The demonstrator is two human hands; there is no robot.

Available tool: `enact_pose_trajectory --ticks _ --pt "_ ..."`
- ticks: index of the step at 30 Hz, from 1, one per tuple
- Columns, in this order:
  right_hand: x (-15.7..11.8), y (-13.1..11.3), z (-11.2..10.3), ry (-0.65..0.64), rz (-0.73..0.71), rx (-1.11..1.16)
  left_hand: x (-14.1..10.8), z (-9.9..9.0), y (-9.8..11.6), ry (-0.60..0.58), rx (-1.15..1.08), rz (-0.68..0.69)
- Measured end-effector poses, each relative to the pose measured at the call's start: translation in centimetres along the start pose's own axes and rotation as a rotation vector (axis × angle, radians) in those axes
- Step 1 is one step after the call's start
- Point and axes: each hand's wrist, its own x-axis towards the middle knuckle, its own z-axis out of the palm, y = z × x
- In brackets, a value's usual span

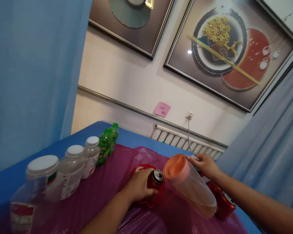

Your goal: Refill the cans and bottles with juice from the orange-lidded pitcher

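My left hand (140, 184) is wrapped round a dark red can (155, 179) with a silver top, above a red scalloped dish (146, 202) on the purple plastic sheet. To its right, a clear pitcher (195, 191) with an orange lid leans over, its lid end towards the can. My right hand (205, 164) is behind the pitcher's lid, fingers closed near a small white object; what it grips is partly hidden. Below the right forearm, another red can (225, 205) stands at the pitcher's right side.
Along the left stand several containers: a large clear jar (39, 191) with a white lid, smaller white-lidded jars (72, 172) and green bottles (104, 146). Blue curtains (34, 71) hang at both sides. A radiator (180, 139) and wall socket (189, 115) are behind the table.
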Motion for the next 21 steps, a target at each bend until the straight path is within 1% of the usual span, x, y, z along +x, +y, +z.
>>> enact_pose_trajectory --ticks 4,9,14,21 --pt "-0.04 -0.14 -0.03 -0.016 0.005 -0.008 -0.04 -0.13 0.18 -0.003 -0.004 -0.005" --pt "-0.06 -0.25 -0.06 -0.007 0.017 -0.025 -0.06 -0.30 0.41 -0.014 -0.007 -0.009" --pt "-0.01 -0.24 0.03 -0.004 -0.003 -0.019 -0.11 -0.35 0.49 -0.016 0.001 -0.018" --pt "-0.09 -0.34 -0.06 0.000 0.012 -0.049 -0.05 -0.27 0.31 -0.006 -0.011 -0.008"
